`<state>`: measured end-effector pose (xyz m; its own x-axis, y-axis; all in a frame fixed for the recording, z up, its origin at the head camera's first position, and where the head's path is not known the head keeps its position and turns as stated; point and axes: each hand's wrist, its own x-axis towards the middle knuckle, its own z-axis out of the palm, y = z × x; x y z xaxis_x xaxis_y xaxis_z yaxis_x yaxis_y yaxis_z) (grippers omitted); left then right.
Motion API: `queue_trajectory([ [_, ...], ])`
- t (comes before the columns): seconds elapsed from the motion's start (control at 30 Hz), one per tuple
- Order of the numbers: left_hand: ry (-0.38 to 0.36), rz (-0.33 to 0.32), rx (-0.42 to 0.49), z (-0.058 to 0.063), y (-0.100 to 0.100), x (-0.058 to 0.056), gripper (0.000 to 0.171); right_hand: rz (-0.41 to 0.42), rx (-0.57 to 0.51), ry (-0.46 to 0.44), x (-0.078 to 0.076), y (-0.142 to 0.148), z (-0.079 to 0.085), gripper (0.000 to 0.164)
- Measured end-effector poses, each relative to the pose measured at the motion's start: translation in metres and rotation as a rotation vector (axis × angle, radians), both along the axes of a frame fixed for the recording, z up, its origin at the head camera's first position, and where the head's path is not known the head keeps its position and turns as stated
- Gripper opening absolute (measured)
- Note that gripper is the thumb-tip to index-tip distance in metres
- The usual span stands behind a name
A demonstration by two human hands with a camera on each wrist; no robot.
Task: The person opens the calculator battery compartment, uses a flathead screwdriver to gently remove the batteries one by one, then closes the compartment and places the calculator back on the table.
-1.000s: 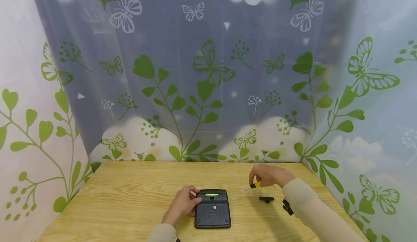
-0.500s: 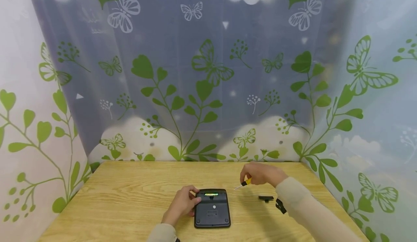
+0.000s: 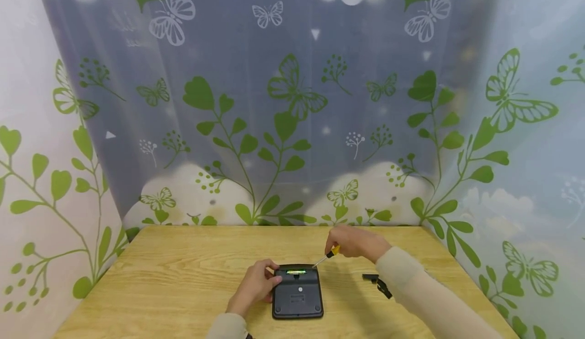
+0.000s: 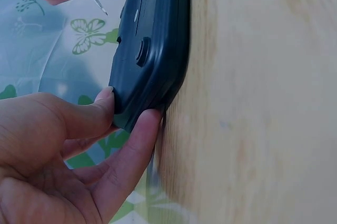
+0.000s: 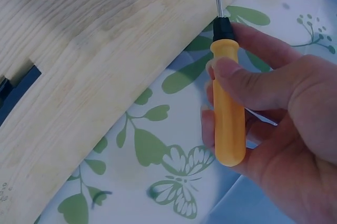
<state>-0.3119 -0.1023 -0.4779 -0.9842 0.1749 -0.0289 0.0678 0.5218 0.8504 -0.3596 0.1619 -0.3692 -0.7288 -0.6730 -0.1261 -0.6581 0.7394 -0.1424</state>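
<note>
A dark calculator (image 3: pixel 298 301) lies face down on the table, its battery compartment uncovered and a green battery (image 3: pixel 296 272) showing inside. With thumb on the back and fingers at the side, my left hand (image 3: pixel 253 285) grips its left edge; in the left wrist view the calculator's corner (image 4: pixel 152 77) sits between thumb and fingers. My right hand (image 3: pixel 354 241) holds a screwdriver (image 5: pixel 229 113) by its yellow handle, thumb along one side and fingers round the other. The shaft slants down to the left, its tip at the calculator's upper right corner in the head view.
A small black cover (image 3: pixel 370 277) lies on the wooden table (image 3: pixel 192 258), right of the calculator and partly overlapped by the black gear on my right wrist. A patterned curtain (image 3: pixel 292 126) hangs behind the table's far edge and along both sides.
My right hand has moved left with the screwdriver, bringing the tip from open table to the calculator's upper right corner. The left hand and calculator stay in place.
</note>
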Motion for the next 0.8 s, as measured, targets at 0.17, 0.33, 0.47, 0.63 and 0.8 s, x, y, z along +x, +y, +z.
queue_trajectory([
  [0.17, -0.007, -0.004, -0.003, 0.0, -0.001, -0.001, 0.029, -0.022, 0.054, 0.029, 0.001, -0.009, 0.0, 0.042],
  [0.33, -0.015, -0.005, -0.002, 0.001, -0.001, 0.0, 0.029, -0.034, 0.089, 0.043, 0.001, -0.014, 0.0, 0.041],
  [0.47, -0.013, -0.003, -0.001, 0.0, 0.0, 0.0, 0.029, -0.038, 0.097, 0.033, 0.001, -0.016, -0.002, 0.041],
  [0.63, -0.013, 0.007, -0.002, -0.001, 0.0, -0.001, 0.029, -0.033, 0.116, 0.045, 0.002, -0.021, -0.002, 0.041],
  [0.8, -0.009, 0.01, 0.0, -0.003, 0.0, -0.002, 0.028, -0.032, 0.156, 0.074, 0.001, -0.026, -0.003, 0.04],
])
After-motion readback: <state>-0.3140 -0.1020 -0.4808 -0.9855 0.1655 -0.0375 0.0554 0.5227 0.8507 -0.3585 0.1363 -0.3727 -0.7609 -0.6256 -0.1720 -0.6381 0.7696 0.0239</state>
